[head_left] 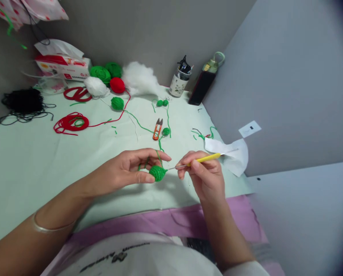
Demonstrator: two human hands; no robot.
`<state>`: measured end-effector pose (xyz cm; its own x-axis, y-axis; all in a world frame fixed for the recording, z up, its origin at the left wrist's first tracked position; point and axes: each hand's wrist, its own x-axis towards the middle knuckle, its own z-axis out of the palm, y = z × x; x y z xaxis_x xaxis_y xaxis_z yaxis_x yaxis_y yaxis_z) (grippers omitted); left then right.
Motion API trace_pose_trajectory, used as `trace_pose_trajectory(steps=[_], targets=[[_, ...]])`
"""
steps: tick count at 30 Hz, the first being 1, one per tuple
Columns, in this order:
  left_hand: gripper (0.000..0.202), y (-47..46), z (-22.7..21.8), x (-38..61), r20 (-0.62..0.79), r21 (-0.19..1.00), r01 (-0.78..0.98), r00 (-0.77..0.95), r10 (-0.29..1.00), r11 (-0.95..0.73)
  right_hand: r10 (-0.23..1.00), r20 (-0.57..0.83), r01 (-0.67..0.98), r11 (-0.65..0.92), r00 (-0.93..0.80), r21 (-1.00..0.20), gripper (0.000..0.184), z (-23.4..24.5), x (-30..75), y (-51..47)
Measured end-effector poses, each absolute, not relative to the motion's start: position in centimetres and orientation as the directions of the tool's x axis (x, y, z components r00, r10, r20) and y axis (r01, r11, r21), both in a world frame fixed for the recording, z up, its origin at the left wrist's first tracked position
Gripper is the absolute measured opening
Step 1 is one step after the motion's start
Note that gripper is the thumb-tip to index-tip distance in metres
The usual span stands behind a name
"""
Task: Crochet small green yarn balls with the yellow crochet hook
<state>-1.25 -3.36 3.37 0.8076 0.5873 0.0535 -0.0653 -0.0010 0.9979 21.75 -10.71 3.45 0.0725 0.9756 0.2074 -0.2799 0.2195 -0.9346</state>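
Between the thumb and fingers of my left hand [131, 168] is a small round green crochet piece [157, 173]. Green yarn [160, 147] runs from it over the left fingers and up the table. My right hand [202, 172] is closed in a pen-like grip on a crochet hook [207, 158] with a yellow handle. The hook's metal tip points left and meets the right edge of the green piece. Just beyond the hands lie orange thread snips [156, 130] and a small green crocheted ball [166, 132].
Farther back are green yarn balls [100, 74], a red yarn ball [117, 85], white stuffing [141, 78], red scissors [77, 94] and a tissue pack [63, 67]. A pen cup [178, 83] and a dark bottle [202, 86] stand near the wall. White paper [236, 157] lies at right.
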Motion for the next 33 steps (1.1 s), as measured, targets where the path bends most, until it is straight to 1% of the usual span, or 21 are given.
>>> trace_pose_trajectory(steps=[3, 6, 9, 11, 14, 16, 18, 20, 21, 24, 29, 31, 33], targets=[[0.044, -3.4, 3.1, -1.2, 0.029, 0.979, -0.139, 0.818, 0.574, 0.148, 0.960, 0.274, -0.272, 0.277, 0.053, -0.922, 0.010, 3.5, 21.8, -10.8], [0.043, -3.3, 2.8, -1.0, 0.012, 0.960, -0.170, 0.821, 0.571, 0.223, 0.963, 0.265, -0.273, 0.269, 0.053, -0.924, 0.011, 3.4, 21.9, -10.7], [0.041, -3.4, 2.6, -0.7, -0.005, 0.964, -0.153, 0.809, 0.587, 0.219, 0.975, 0.212, -0.287, 0.222, 0.066, -0.932, 0.013, 3.2, 21.8, -10.7], [0.044, -3.5, 2.6, -0.4, -0.022, 0.971, -0.131, 0.781, 0.624, 0.198, 0.979, 0.195, -0.314, 0.205, 0.064, -0.927, 0.013, 3.0, 21.5, -10.7], [0.048, -4.1, 2.8, 0.1, -0.042, 0.973, -0.122, 0.740, 0.671, 0.195, 0.970, 0.236, -0.329, 0.243, 0.060, -0.913, 0.011, 2.3, 20.6, -10.5], [0.050, -4.4, 2.9, 0.4, -0.035, 0.972, -0.135, 0.727, 0.686, 0.192, 0.944, 0.317, -0.243, 0.329, 0.089, -0.913, 0.010, 1.8, 19.9, -10.4], [0.050, -4.7, 3.0, 0.5, -0.027, 0.977, -0.134, 0.698, 0.715, 0.168, 0.905, 0.409, -0.088, 0.420, 0.120, -0.903, 0.012, 1.4, 19.3, -10.3], [0.052, -4.8, 3.0, 0.5, -0.037, 0.981, -0.115, 0.673, 0.739, 0.154, 0.875, 0.467, 0.028, 0.467, 0.130, -0.884, 0.015, 1.3, 18.9, -10.2], [0.054, -4.8, 3.0, 0.4, -0.045, 0.982, -0.107, 0.669, 0.742, 0.156, 0.870, 0.475, 0.050, 0.473, 0.129, -0.880, 0.016, 1.2, 18.8, -10.2], [0.059, -4.8, 3.1, 0.2, -0.046, 0.984, -0.097, 0.670, 0.741, 0.149, 0.875, 0.468, 0.015, 0.470, 0.122, -0.883, 0.016, 1.3, 18.7, -10.1], [0.049, -4.6, 3.3, -0.2, 0.071, 0.997, -0.078, 0.643, 0.763, -0.028, 0.906, 0.405, -0.110, 0.418, 0.124, -0.902, 0.012, 1.5, 18.6, -9.9], [0.048, -4.5, 3.2, -0.3, 0.073, 0.996, -0.087, 0.644, 0.761, -0.022, 0.912, 0.391, -0.128, 0.406, 0.126, -0.905, 0.011, 1.6, 18.5, -9.8], [0.048, -4.4, 3.2, -0.4, 0.050, 0.995, -0.102, 0.651, 0.758, 0.023, 0.911, 0.388, -0.136, 0.406, 0.139, -0.904, 0.011, 1.7, 18.5, -9.8]])
